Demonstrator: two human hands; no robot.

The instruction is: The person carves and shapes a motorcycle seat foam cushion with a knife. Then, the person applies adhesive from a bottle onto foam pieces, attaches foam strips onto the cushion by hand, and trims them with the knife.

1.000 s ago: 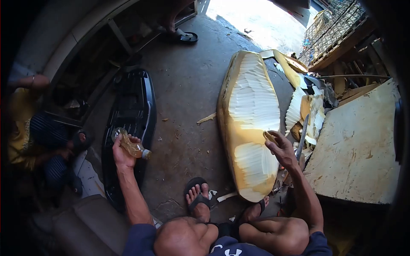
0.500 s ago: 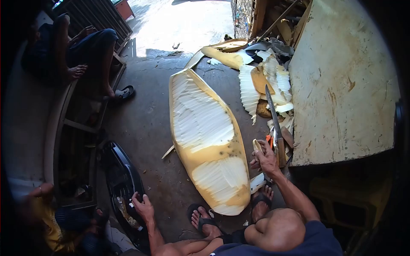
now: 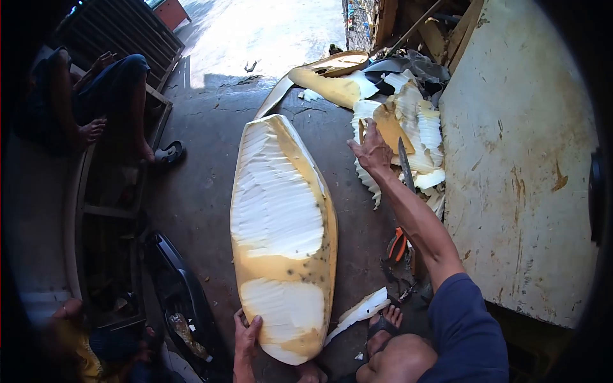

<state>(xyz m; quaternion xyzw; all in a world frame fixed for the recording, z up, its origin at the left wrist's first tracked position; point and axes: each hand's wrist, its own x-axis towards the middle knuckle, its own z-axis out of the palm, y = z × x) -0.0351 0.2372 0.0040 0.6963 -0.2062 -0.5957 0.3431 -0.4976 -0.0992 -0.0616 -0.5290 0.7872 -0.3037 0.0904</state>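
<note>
A long motorcycle seat foam [image 3: 284,223] lies on the floor before me, yellow with broad white shaved areas and dark spots. My left hand [image 3: 248,335] grips its near left edge, thumb on top and fingers at the side. My right hand [image 3: 373,150] reaches over the foam scraps [image 3: 421,127] at the far right, thumb and fingers apart. A yellowish scrap shows by its fingertips; whether they touch it is unclear. Under my right forearm is a long knife [image 3: 406,167], its handle mostly hidden. A white foam strip [image 3: 363,311] rests near my foot.
Orange-handled pliers [image 3: 397,244] lie right of the foam. A black seat base [image 3: 175,281] with a plastic bottle [image 3: 188,335] on it is at the left. A worn pale board [image 3: 517,159] stands along the right. Other people sit at the left, one with a sandal [image 3: 169,152] nearby.
My left hand has moved from the black seat base to the foam, which has shifted left and turned slightly. My right hand, earlier holding a small foam piece near the knife handle, has reached to the scraps.
</note>
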